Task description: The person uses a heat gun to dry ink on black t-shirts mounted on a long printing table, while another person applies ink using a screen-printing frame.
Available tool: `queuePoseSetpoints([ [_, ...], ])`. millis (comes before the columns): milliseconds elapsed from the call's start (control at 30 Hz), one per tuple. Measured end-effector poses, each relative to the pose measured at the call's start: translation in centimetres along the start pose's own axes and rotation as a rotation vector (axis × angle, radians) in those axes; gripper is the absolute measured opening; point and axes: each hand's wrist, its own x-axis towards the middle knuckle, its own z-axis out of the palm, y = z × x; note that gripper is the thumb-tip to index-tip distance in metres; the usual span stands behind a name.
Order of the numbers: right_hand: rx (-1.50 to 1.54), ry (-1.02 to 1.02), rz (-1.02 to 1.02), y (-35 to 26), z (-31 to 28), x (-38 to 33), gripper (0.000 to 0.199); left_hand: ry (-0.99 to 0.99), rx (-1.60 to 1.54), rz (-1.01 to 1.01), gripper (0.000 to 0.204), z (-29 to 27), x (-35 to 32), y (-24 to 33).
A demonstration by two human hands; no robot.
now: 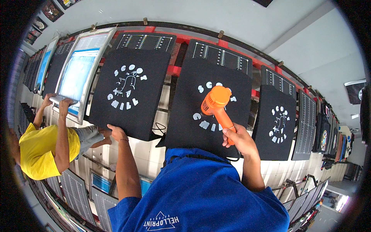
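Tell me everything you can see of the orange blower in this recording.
The orange blower looks like hard plastic, with a rounded head, dark markings on its side and a straight handle. It slants from upper left to lower right over black fabric, hiding part of the white print. The right hand grips the handle's lower end. Whether it is running cannot be seen.

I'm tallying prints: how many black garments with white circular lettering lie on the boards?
3: left garment; middle garment, partly covered by the orange blower; right garment. Others farther off may be hidden.
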Motion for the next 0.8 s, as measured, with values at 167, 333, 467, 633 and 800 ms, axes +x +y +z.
queuePoseSetpoints([
  [167,0.01,0.025,0.009,0.3,-0.6,-0.3,0.031,-0.01,0.026,0.001,0.095,-0.2,-0.7,0.6],
  [333,0.006,0.045,-0.002,0.8,-1.1,-0.6,0.031,0.007,0.046,0.0,0.095,-0.1,0.1,0.1],
  [467,0.016,0.067,-0.007,1.6,-1.8,-1.1,0.031,0.013,0.101,0.007,0.095,-0.4,-1.9,1.7],
  [633,0.001,0.121,0.002,1.2,-2.3,-1.9,0.029,0.009,0.02,0.004,0.095,-0.3,-1.1,0.9],
  [800,0.049,0.108,-0.041,1.3,-2.6,-0.7,0.023,0.008,0.044,-0.007,0.095,-0.4,-1.6,1.4],
])
